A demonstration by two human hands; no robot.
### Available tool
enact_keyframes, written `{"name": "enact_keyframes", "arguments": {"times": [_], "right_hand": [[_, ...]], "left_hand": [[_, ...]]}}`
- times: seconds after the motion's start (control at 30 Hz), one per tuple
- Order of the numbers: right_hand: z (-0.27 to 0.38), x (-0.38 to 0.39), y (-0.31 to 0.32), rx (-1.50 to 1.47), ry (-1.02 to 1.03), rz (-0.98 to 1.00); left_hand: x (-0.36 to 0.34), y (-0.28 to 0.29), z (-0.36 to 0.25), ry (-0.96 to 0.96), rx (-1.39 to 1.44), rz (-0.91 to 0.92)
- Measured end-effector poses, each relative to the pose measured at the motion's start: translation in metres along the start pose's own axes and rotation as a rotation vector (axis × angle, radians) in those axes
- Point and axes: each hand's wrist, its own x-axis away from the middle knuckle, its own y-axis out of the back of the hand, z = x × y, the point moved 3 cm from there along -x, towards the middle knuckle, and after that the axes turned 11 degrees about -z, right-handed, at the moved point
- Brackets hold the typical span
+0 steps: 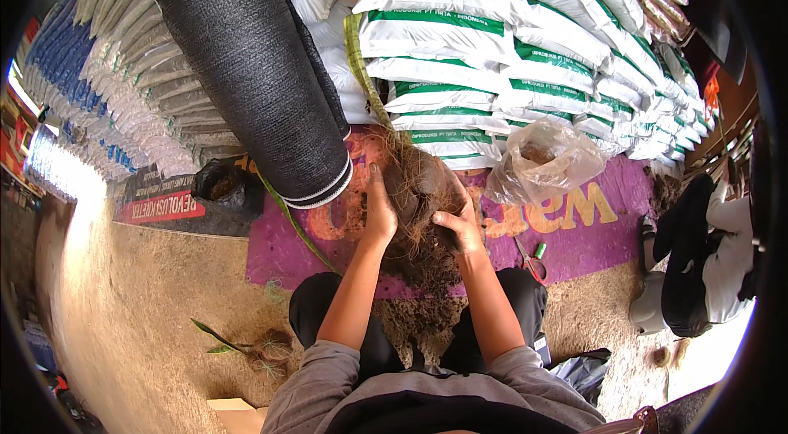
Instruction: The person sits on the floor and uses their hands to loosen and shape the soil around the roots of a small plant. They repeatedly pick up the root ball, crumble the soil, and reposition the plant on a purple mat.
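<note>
here both hands, left hand (379, 217) and right hand (460, 225), grip clamped on a root clump (419, 221), fingertips buried.

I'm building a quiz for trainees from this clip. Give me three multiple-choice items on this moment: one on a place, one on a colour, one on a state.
1. Where do the scissors lie?
A. on the purple mat, right of the person's right knee
B. on top of the stacked sacks
C. inside the clear bag

2. What colour are the stripes on the white sacks?
A. red
B. green
C. yellow

3. What are the two hands doing?
A. hanging free
B. both gripping the brown root clump
C. one holds the scissors

Answers: 1 A, the scissors rest on the mat by the knee. 2 B, green bands cross each sack. 3 B, the left hand and right hand clasp the clump's sides.
</note>
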Motion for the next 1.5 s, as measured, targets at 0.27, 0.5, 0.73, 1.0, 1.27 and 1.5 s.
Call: {"name": "enact_keyframes", "arguments": {"times": [0.27, 0.5, 0.73, 1.0, 1.27, 1.5], "right_hand": [[0.014, -0.004, -0.005, 0.253, 0.173, 0.039], [0.015, -0.008, -0.01, 0.599, 0.391, 0.123], [0.019, 0.006, -0.028, 0.973, 0.466, 0.16], [0.018, 0.008, -0.029, 1.034, 0.543, 0.182], [0.028, 0.013, -0.031, 1.056, 0.5, 0.233], [0.026, 0.008, -0.032, 1.054, 0.655, 0.122]], "left_hand": [[0.006, -0.003, -0.028, -0.169, -0.299, -0.029], [0.004, -0.002, -0.011, 0.22, 0.255, 0.037], [0.004, 0.002, 0.008, 0.395, 0.277, -0.095], [0.002, 0.005, 0.021, 0.437, 0.381, -0.025], [0.021, -0.011, 0.015, 0.329, 0.373, -0.075], [0.018, -0.013, 0.024, 0.348, 0.381, -0.057]]}}
